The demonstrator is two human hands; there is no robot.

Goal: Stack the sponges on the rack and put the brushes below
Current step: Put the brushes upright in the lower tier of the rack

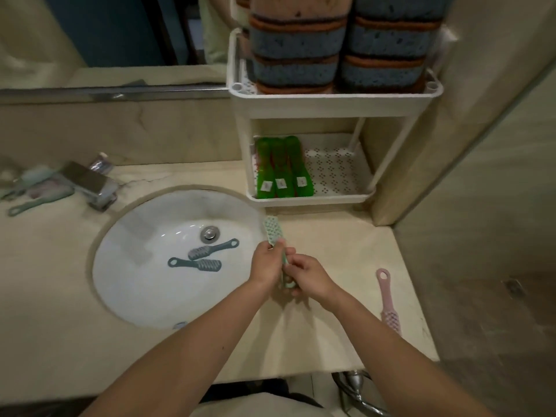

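Both hands grip one green brush [275,236] over the surface [331,236]: left hand [267,263] near its head, right hand [307,276] on the handle. Sponges [340,46] stacked on rack [334,99] top; three green brushes [282,168] on the shelf below. Two grey brushes [204,257] in sink [135,281], pink brush [386,299] at right.

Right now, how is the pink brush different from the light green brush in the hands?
The pink brush lies flat on the counter, untouched; the light green brush is held by the left hand and right hand. The pink brush's bristle head points toward the person; the light green brush's head points toward the rack. Both have long handles.
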